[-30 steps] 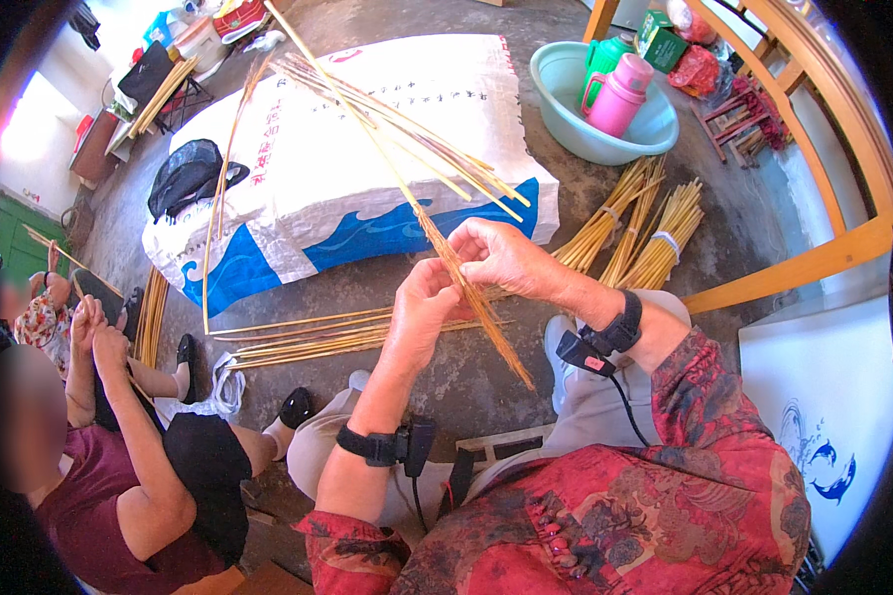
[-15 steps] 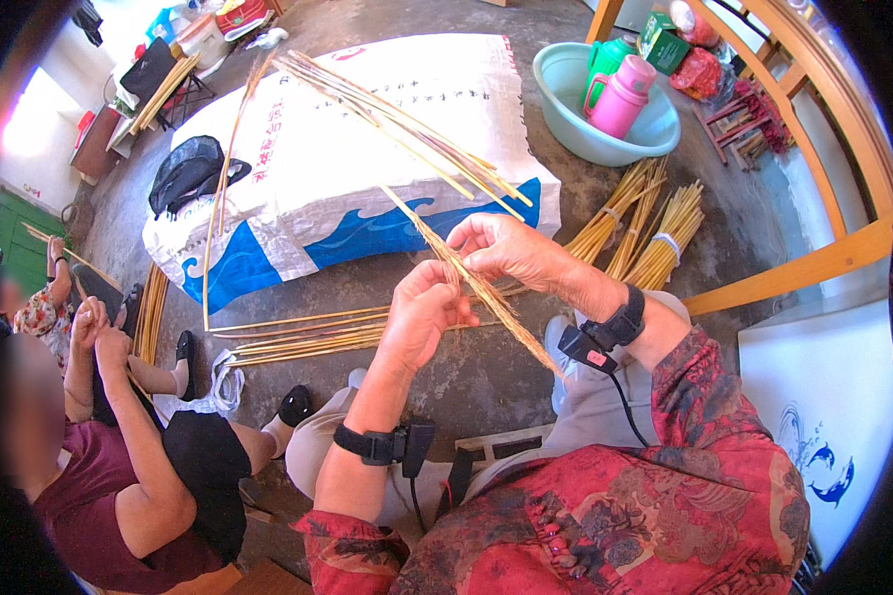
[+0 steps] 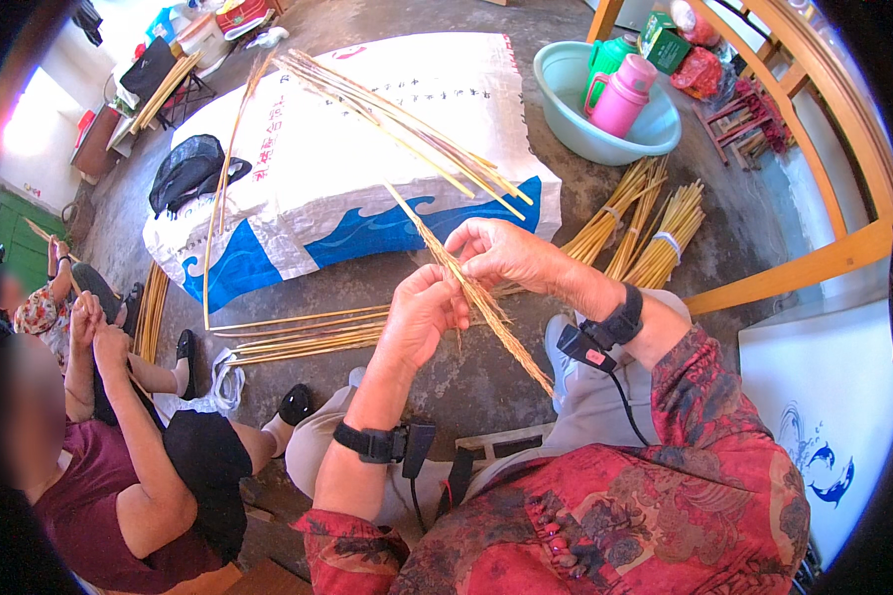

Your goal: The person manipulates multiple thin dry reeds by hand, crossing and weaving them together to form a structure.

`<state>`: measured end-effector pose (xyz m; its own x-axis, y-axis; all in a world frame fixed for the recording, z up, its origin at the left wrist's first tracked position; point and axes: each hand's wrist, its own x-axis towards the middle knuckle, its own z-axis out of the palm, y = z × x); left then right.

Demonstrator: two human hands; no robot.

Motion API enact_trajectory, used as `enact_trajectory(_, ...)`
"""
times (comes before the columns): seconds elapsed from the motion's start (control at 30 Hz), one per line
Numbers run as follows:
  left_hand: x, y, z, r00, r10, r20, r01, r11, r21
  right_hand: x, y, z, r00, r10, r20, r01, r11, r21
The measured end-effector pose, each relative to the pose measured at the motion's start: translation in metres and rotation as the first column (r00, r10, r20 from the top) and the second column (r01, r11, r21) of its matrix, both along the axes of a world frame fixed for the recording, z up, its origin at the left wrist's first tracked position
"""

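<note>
1. Writing: white woven sack sheet (image 3: 327,188) on the far side of the hands carries a column of large red printed characters (image 3: 268,139) at left, plus rows of small black ones (image 3: 335,111) across the middle; blue wave print (image 3: 377,236) along the near edge
2. Other markings: green carton (image 3: 664,48) at upper right, lettering too small to read; small red label (image 3: 594,358) on the right wrist's device; blue dolphin picture (image 3: 831,476) on the white panel at far right
3. Dry plumed stalk (image 3: 498,319): straw-yellow, slender and bare at the upper-left end, thickening into a brownish, bristly seed head, a few wisps sticking out sideways, tapering to a point
4. Position: in the air before the person, slanting from the sheet's blue edge down toward the right shoe; seed head between and below the fingers
5. Left hand (image 3: 427,312): comes up from below, wrist fairly straight, thumb and curled fingers pinching the stalk from its left side
6. Right hand (image 3: 511,254): reaches in from the right, bent at the wrist, back of hand upward; thumb and forefinger pinch the same stalk just above the left fingertips
7. Nearby: loose stalks (image 3: 417,129) lying on the sheet; tied stalk bundles (image 3: 655,248) on the floor, beyond the right forearm
</note>
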<state>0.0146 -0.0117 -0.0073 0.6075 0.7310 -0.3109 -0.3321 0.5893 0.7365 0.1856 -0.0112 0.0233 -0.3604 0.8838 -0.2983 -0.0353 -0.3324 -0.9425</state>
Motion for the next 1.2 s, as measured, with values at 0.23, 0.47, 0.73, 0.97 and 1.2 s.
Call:
enact_trajectory(0.23, 0.000, 0.000, 0.000, 1.000, -0.007, -0.010, 0.007, 1.000, 0.005, 0.004, 0.002, -0.002, 0.999, 0.025, 0.040, -0.026, 0.999, 0.023)
enact_trajectory(0.47, 0.000, 0.000, -0.001, 0.999, -0.023, 0.048, 0.023, 1.000, 0.003, 0.004, 0.001, 0.000, 0.996, -0.028, -0.084, 0.018, 0.994, -0.110)
enact_trajectory(0.73, -0.001, -0.001, -0.007, 0.998, -0.013, 0.054, 0.012, 1.000, 0.017, 0.004, 0.002, 0.000, 0.997, -0.004, -0.074, 0.002, 1.000, -0.030)
enact_trajectory(0.97, 0.002, 0.001, -0.002, 0.999, 0.040, -0.001, -0.040, 0.998, 0.046, 0.002, -0.002, -0.010, 0.999, 0.016, -0.042, -0.014, 0.999, 0.049)
enact_trajectory(1.2, 0.000, 0.005, -0.007, 0.999, 0.001, 0.042, -0.003, 0.999, 0.034, 0.001, -0.005, -0.001, 0.993, -0.015, -0.121, 0.002, 0.994, -0.107)
